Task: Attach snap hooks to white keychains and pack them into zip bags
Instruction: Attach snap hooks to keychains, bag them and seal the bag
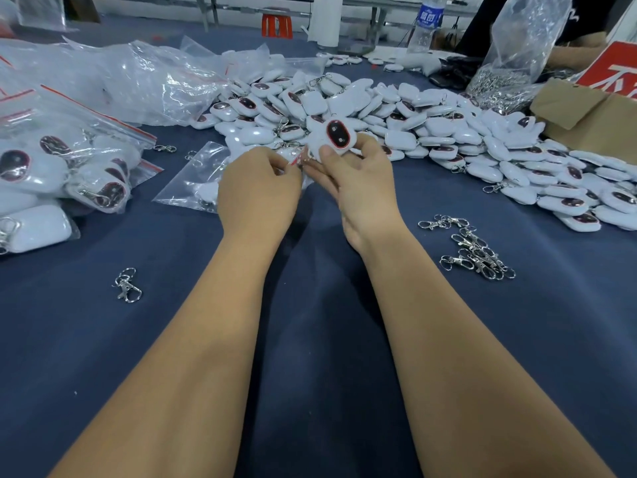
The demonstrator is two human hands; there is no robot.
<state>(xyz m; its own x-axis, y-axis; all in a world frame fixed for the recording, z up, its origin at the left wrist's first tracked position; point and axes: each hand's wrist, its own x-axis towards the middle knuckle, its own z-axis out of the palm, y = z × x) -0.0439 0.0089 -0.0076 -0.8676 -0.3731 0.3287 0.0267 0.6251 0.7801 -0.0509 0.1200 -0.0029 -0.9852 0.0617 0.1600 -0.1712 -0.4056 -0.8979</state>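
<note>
Blue table (310, 339) takes up basically everything under the hands, and spread across it past the fingertips and off to the right is a huge heap of keychains (448, 132) — white ones, lots showing a dark oval face. Left of the hands there's a pile of filled bags (58, 174) with red zip strips, each stuffed with keychains, and behind those some crumpled clear plastic (138, 77). Far right, beyond the heap, a cardboard box (586, 119) and a big clear sack of hooks (499, 81). A bunch of loose hooks (475, 253) sits just right of the right wrist, and one single hook (127, 286) lies well left of the left forearm. The hands are close together, nearly touching. Right hand (358, 181) grips one keychain (332, 138), dark oval facing up, raised just above the edge of the heap. Left hand (258, 188) pinches the red-striped edge of a small bag (193, 181) that trails off to its left — can't tell if a hook is on that keychain.
</note>
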